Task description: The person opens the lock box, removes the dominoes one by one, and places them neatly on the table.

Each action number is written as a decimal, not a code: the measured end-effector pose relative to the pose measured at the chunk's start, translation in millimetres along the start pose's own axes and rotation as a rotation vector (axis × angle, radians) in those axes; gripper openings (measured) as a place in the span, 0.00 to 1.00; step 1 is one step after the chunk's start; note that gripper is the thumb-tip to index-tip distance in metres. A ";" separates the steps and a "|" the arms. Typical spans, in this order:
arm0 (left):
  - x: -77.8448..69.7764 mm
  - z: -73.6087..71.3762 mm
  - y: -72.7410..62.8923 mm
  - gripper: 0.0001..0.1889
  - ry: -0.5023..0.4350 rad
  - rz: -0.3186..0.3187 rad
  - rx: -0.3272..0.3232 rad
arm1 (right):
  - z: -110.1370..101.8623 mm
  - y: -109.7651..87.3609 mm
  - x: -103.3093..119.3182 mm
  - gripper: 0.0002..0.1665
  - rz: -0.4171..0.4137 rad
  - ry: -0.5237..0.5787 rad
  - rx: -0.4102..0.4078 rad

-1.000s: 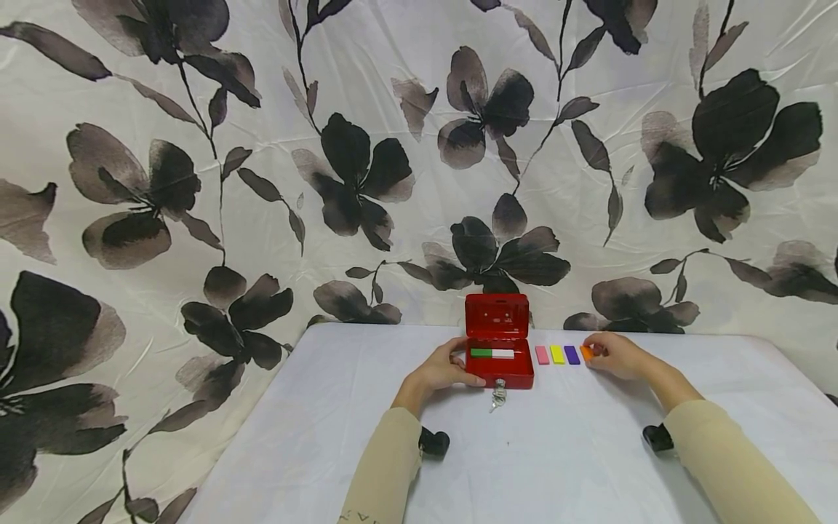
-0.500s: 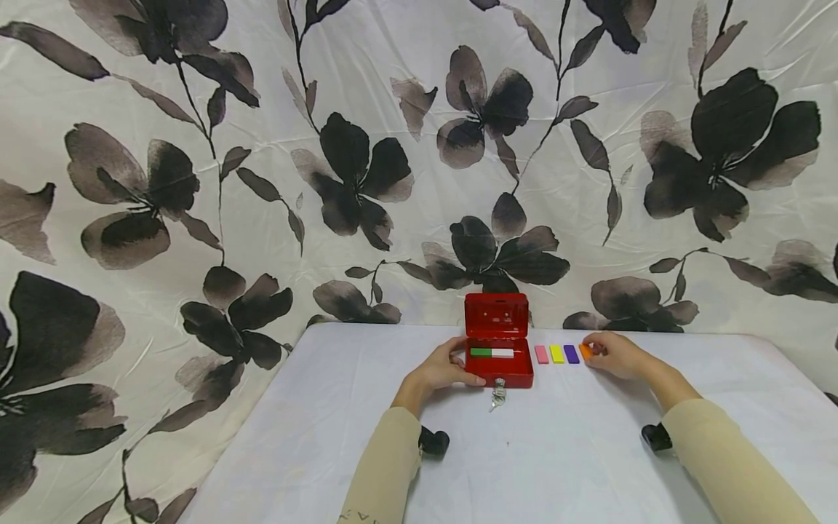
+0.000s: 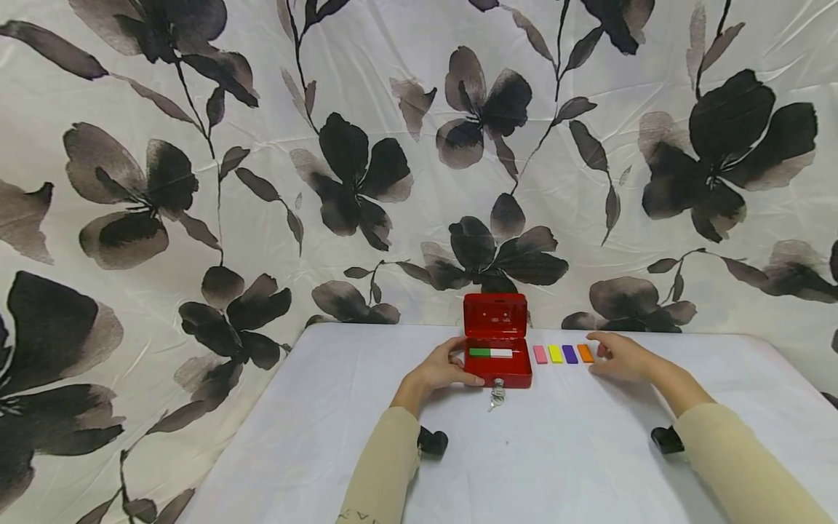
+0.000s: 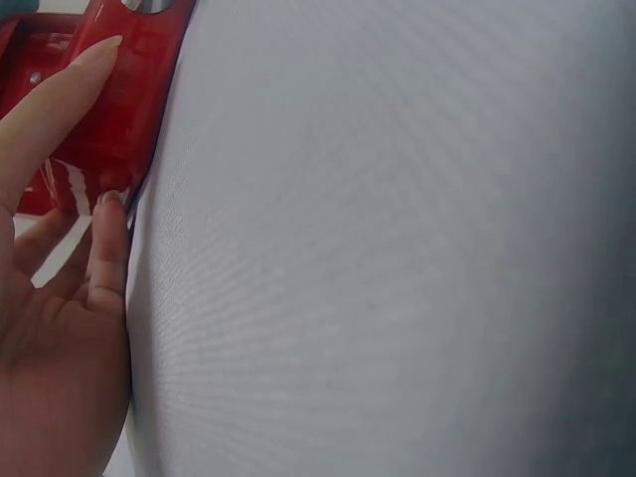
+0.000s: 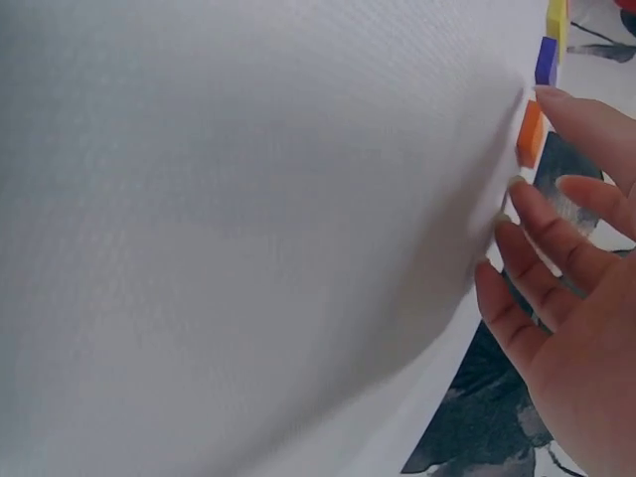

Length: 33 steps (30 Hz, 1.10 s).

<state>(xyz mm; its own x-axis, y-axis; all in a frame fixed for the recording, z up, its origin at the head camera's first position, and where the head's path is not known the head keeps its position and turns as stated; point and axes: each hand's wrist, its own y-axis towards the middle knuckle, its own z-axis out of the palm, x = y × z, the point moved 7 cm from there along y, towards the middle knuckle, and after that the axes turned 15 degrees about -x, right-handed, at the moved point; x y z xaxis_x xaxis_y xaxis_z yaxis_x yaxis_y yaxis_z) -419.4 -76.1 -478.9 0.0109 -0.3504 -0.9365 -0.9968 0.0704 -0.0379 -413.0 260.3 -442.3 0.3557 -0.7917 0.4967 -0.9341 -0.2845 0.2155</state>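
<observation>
A red metal cash box (image 3: 517,380) stands with its lid (image 3: 495,314) raised. Inside lie a green piece (image 3: 480,352) and a white piece (image 3: 501,353), end to end. My left hand (image 3: 441,367) holds the box at its left front corner, thumb on the front face (image 4: 124,109) and fingers at the side. To the right is a row of small flat blocks: pink (image 3: 540,354), yellow (image 3: 555,354), purple (image 3: 570,354) and orange (image 3: 585,354). Beside the orange block (image 5: 531,134) my right hand (image 3: 622,358) is spread, thumb and fingers apart around it, holding nothing.
Keys (image 3: 497,394) hang from the lock on the box's front. A white cloth covers the table (image 3: 524,466). Close behind its back edge hangs a floral curtain (image 3: 366,276).
My right thumb and fingers have let go of the orange block and moved slightly right, so the whole block shows. The left hand and the box have stayed in place.
</observation>
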 end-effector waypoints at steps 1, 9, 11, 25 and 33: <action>0.4 0.1 0.3 0.48 -0.002 -0.002 -0.001 | -0.8 -1.3 -0.3 0.39 0.006 -0.001 0.006; 2.5 0.0 1.4 0.48 -0.005 -0.003 -0.004 | -6.4 -6.3 9.4 0.40 -0.009 0.001 -0.007; 2.4 0.2 1.5 0.48 -0.007 -0.002 -0.005 | -8.3 -6.9 14.6 0.39 -0.021 0.006 -0.018; 1.2 -0.4 1.4 0.49 -0.002 -0.001 -0.009 | -9.9 -8.7 59.7 0.30 -0.130 0.018 -0.082; 0.6 -0.8 0.7 0.49 0.004 0.002 -0.008 | -3.0 -3.7 82.3 0.26 -0.136 0.026 -0.082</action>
<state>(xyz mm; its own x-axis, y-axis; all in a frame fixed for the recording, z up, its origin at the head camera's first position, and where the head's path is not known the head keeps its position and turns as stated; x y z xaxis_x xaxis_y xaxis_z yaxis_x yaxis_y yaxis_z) -420.2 -76.9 -479.2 0.0087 -0.3544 -0.9350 -0.9974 0.0633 -0.0332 -380.1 197.9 -399.6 0.4801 -0.7346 0.4795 -0.8723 -0.3418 0.3498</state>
